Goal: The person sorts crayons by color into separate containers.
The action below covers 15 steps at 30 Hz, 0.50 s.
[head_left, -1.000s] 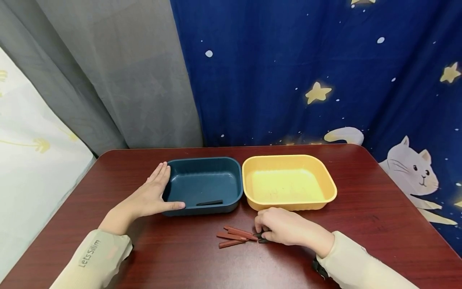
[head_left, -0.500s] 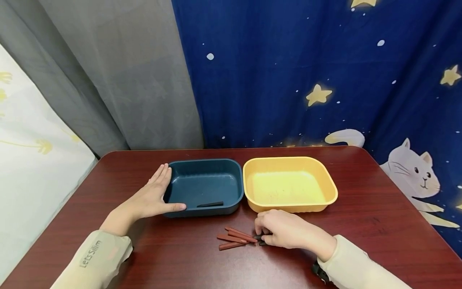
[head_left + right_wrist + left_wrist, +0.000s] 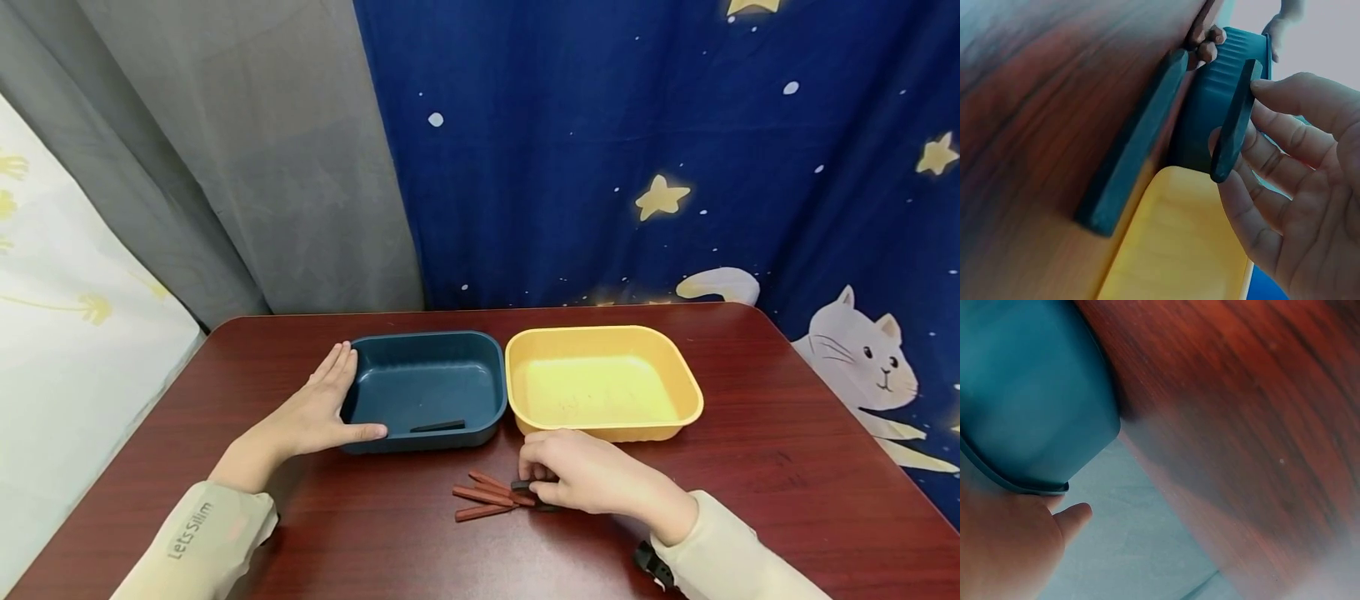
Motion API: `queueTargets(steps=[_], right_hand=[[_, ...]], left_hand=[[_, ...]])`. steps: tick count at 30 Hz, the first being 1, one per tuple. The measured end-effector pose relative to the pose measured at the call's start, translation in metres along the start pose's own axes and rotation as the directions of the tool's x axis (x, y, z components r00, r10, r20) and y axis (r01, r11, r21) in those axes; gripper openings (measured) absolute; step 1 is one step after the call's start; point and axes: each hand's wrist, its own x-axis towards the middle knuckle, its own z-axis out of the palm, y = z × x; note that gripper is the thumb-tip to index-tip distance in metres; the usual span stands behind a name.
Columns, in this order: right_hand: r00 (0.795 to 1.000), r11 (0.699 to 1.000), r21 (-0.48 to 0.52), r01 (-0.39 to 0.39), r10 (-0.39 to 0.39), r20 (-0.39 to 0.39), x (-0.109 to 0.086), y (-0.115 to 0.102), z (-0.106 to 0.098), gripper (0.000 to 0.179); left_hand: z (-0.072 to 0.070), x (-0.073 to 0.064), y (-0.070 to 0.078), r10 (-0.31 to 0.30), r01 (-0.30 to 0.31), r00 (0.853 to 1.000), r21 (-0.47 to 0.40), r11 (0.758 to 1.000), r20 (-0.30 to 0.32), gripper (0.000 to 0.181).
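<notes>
My right hand (image 3: 581, 471) pinches a short black faceted stick (image 3: 1235, 125) between thumb and fingertips, raised off the tabletop in the right wrist view. Below it a second black stick (image 3: 1135, 144) lies on the table. Just left of that hand, several reddish-brown sticks (image 3: 480, 495) lie crossed in a loose pile. My left hand (image 3: 315, 412) rests on the left end of a dark blue bin (image 3: 427, 442), its fingers straight along the side and the thumb over the front rim. One black stick (image 3: 437, 426) lies inside this bin along the front wall.
A yellow bin (image 3: 611, 433) stands to the right of the blue one, their rims side by side. Both are on a dark red wooden table (image 3: 360, 533). Grey and blue star-patterned curtains (image 3: 570, 150) hang behind the table's far edge.
My right hand has lifted a black stick from the right end of the pile and shifted slightly left. My left hand stays on the blue bin.
</notes>
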Motion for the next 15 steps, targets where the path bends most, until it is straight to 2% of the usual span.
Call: queueTargets(steps=[7,15], right_hand=[[0.999,0.999,0.029,0.039,-0.039,-0.002,0.01,-0.006,-0.001,0.012],[0.995,0.995,0.035,0.089,-0.087,-0.048,0.026,-0.01,-0.004,0.01]], left_hand=[[0.0,0.0,0.0,0.0,0.0,1.0,-0.001,1.0,-0.001,0.127],[0.0,0.001,0.0,0.004,-0.004,1.0,0.004,1.0,-0.007,0.127]])
